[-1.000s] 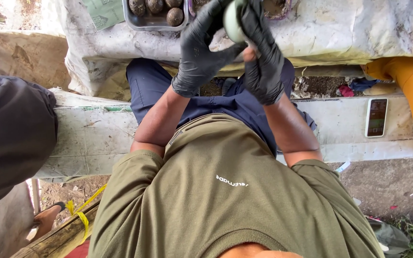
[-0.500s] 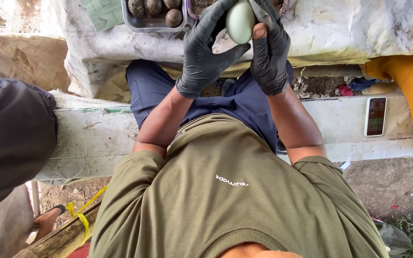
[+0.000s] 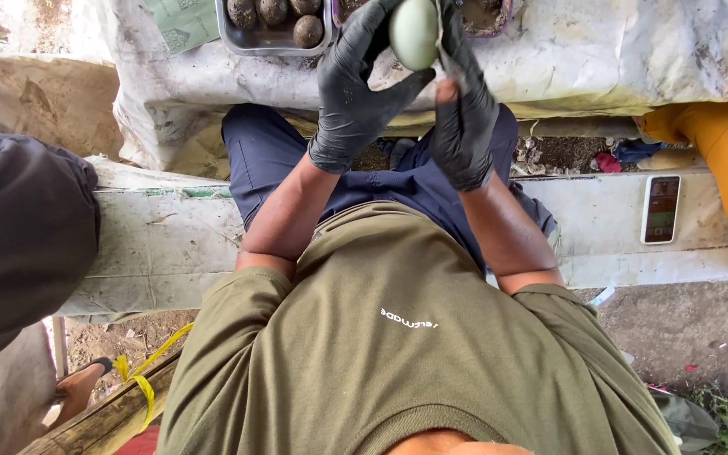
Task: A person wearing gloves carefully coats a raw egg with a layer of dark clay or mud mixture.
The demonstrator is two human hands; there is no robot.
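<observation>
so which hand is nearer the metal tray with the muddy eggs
Left. The left hand holds the pale green egg just right of the metal tray; the right hand is beyond the egg.

Daylight falls on an outdoor spot with bare dirt ground. A pale, stained cloth covers the far table. A whitewashed concrete bench runs left to right, with a phone lying on it at the right.

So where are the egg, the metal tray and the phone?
egg [image 3: 414, 34]: head view, middle of its pale green shell.
tray [image 3: 227, 35]: head view, left rim.
phone [image 3: 661, 209]: head view, middle of its screen.
</observation>
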